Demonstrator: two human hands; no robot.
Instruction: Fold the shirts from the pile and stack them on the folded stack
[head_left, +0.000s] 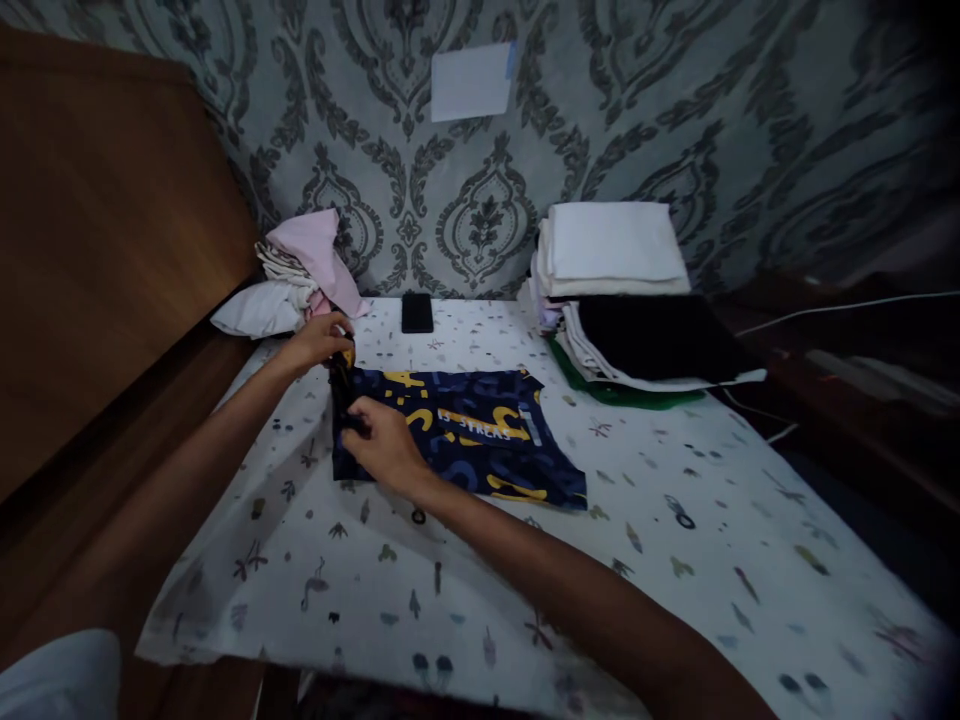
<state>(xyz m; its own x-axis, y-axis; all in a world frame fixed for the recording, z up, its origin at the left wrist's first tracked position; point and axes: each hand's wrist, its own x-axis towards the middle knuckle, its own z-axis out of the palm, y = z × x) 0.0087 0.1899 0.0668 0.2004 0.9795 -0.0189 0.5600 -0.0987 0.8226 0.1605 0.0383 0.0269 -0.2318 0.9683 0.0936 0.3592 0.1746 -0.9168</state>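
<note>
A dark blue sleeveless shirt [465,450] with yellow and white lettering lies flat on the patterned sheet [465,570], its left end lifted. My left hand [321,340] pinches the far corner of that lifted end. Nearer to me, my right hand [382,440] has its fingers closed on the same end's near part, which is bunched and dark. The shirt's other end, with its cut-out armholes, rests flat on the right.
Folded clothes, white [615,245] and black [652,335], are stacked at the back right. A loose pile with pink cloth [315,245] sits back left. A black phone [417,313] lies near the wall. A wooden panel [112,220] stands at left.
</note>
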